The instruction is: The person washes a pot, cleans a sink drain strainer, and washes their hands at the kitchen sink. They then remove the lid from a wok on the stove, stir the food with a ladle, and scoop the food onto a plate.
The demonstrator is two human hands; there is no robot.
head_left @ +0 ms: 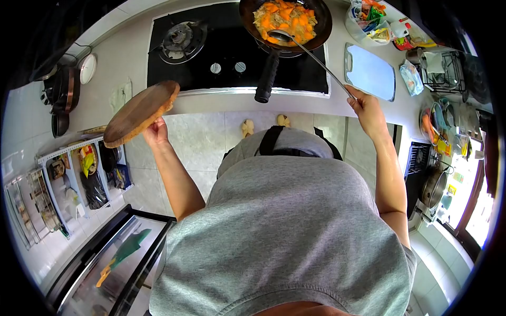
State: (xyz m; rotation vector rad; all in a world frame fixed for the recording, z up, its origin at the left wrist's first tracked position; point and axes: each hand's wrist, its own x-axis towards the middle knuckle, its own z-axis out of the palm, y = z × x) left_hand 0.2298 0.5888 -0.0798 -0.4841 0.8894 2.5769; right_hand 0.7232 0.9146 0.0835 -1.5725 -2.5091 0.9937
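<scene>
A round wooden lid or board (141, 113) is held tilted at the left, with my left hand (156, 132) closed on its lower edge. My right hand (366, 108) grips the handle end of a long metal ladle (328, 69). The ladle's bowl rests on orange and pale food pieces (284, 20) in a dark wok (325, 21). That wok sits on the right burner of the black stove (205, 79), its dark handle pointing toward me.
A light blue cutting board (370, 72) lies right of the stove. Behind it stands a clear bin of packets (366, 31). A dish rack (445, 71) is at the far right. The left burner (183, 42) holds no pan. A shelf rack (79, 179) stands at the left.
</scene>
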